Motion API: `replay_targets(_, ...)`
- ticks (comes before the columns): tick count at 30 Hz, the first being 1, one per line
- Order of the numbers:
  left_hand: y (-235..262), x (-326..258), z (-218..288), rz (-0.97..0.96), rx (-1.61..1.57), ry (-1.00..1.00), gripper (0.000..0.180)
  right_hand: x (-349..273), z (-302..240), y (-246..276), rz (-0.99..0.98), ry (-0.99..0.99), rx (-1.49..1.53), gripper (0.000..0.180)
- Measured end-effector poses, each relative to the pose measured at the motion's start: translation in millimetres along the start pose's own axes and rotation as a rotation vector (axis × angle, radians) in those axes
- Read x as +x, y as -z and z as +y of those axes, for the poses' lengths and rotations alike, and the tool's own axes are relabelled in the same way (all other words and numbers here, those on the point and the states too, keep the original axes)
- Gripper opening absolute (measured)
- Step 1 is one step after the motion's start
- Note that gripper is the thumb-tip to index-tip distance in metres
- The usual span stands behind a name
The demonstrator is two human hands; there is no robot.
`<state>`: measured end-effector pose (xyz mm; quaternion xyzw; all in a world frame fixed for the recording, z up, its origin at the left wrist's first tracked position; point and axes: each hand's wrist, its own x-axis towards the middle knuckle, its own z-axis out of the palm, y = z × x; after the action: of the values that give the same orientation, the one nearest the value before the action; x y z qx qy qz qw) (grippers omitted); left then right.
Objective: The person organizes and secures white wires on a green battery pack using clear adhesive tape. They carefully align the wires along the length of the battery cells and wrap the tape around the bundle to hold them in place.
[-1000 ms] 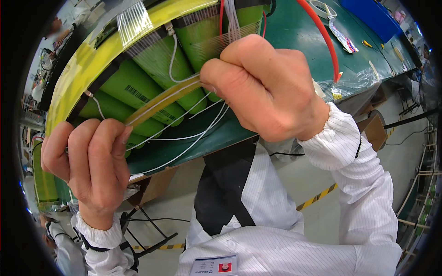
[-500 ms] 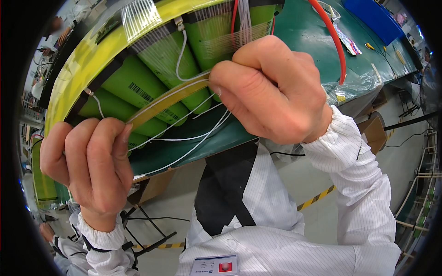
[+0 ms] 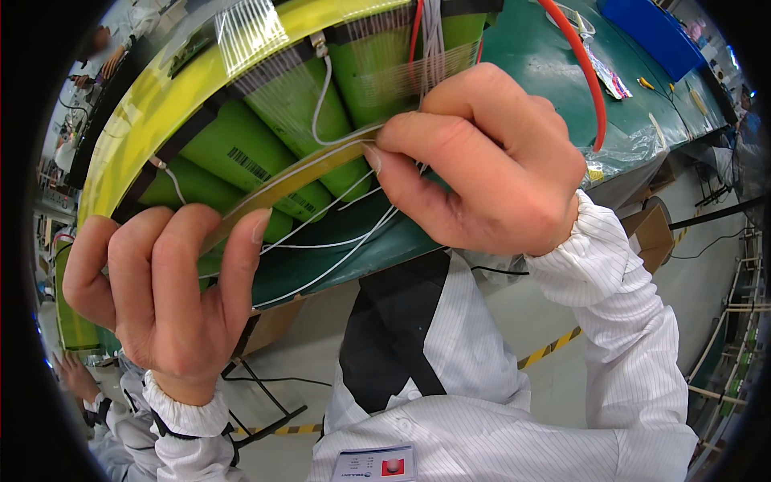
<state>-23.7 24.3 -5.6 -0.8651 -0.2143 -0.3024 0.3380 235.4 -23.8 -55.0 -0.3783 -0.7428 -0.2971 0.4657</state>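
A strip of amber tape (image 3: 309, 173) stretches in front of a battery pack of green cylindrical cells (image 3: 237, 149), with a thin white wire (image 3: 273, 183) lying along it. My right hand (image 3: 490, 165) pinches the tape's right end between thumb and fingers, the wire beside it. At the tape's other end is my left hand (image 3: 165, 289), its thumb spread away from the fingers; the fingertips are partly hidden against the pack. Several loose white wires (image 3: 353, 241) hang below the tape. Another white wire (image 3: 324, 96) drops from a metal terminal on the pack's yellow edge (image 3: 144, 112).
The pack stands on a green table (image 3: 530, 52). A thick red cable (image 3: 590, 80) curves down right of my right hand. Farther right are a blue bin (image 3: 654, 36) and clear plastic film (image 3: 630, 153). A cardboard box (image 3: 649, 233) sits below the table edge. Another person's hand (image 3: 76, 376) shows at lower left.
My left thumb has come away from the fingers, loosening the pinch on the tape's left end. My right hand has shifted slightly right, still pinching the tape.
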Motion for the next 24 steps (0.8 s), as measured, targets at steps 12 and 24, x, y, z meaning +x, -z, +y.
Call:
replay_targets(12,-2,8,8,0.061,0.022,0.061,0.029,-2,9,-2,0.118,-0.059,0.057,0.025)
replay_targets(24,0,21,26,0.107,-0.086,-0.081,0.033,-8,16,6,0.043,0.104,-0.054,0.032)
